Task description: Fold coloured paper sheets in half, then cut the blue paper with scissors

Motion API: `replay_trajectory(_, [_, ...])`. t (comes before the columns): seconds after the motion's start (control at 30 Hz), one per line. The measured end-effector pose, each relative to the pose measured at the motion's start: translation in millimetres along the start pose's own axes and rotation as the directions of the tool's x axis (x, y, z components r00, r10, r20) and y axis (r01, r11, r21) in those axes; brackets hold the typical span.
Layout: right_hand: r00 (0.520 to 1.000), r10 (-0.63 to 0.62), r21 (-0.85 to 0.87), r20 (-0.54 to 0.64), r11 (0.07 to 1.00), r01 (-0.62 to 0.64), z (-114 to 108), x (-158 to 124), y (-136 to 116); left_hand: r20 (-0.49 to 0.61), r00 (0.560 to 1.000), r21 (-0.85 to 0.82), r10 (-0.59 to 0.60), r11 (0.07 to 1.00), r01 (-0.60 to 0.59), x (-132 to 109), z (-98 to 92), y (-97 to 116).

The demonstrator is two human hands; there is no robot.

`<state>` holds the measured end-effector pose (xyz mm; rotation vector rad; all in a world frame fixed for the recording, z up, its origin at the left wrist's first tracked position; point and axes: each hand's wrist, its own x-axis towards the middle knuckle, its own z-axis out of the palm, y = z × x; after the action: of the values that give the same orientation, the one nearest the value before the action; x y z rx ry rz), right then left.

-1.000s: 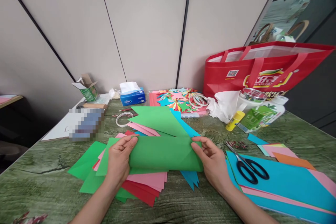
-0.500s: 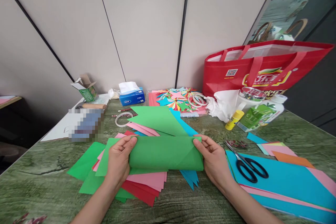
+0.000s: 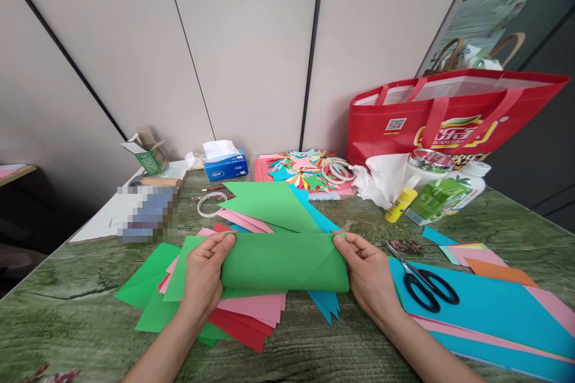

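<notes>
Barely anything has shifted: my right hand (image 3: 371, 275) has slid slightly outward along the folded green sheet (image 3: 283, 261), and my left hand (image 3: 204, 278) has stayed put. Both hands grip its ends above the coloured paper pile (image 3: 251, 311) on the counter (image 3: 314, 347). One blue tissue box (image 3: 227, 166) holds a tissue. One red bag (image 3: 449, 119) stands open, its inside hidden from me. I count one pair of scissors (image 3: 424, 287) and one glue stick (image 3: 401, 204).

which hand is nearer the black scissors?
Right. The right hand holds the right end of the green sheet, just left of the scissors. The left hand holds the sheet's other end, a full sheet-length farther off.
</notes>
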<state>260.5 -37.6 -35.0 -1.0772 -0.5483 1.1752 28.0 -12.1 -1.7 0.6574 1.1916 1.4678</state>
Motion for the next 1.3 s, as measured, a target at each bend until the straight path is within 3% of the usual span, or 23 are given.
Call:
replay_trajectory(0.97, [0.998,-0.025,-0.066,-0.055,0.998,0.021,-0.5,2.1,-1.6,-0.008,1.0,-0.022,0.001,1.0,-0.001,-0.4,0.2,-3.8])
replay_trajectory(1.3, [0.998,-0.039,-0.092,-0.041,0.995,0.035,-1.2,3.4,-0.5,-0.073,0.997,0.039,0.001,0.999,0.002,-4.7,2.6,-1.3])
